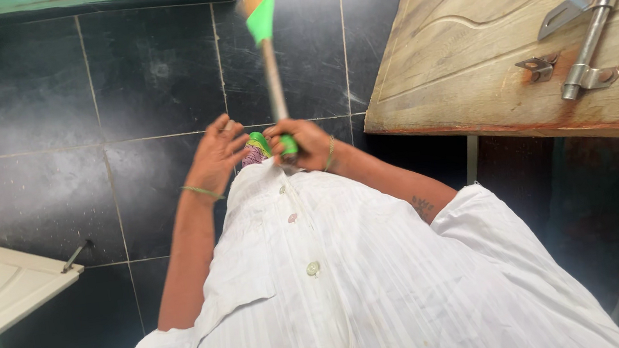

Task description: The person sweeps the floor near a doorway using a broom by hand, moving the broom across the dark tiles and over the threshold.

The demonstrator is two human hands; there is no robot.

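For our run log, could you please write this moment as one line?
right hand: grips broom handle | left hand: open beside it | floor: dark tiles | wooden door: open at right

White striped short-sleeved shirt (355, 286), buttoned (slightly stained); thin green wristbands (201, 190); forearm tattoo (423, 206).

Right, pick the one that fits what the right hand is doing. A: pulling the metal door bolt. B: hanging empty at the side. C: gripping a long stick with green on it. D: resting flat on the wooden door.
C: the right hand is closed around the green-wrapped end of a long wooden stick, well away from the wooden door and its metal bolt.
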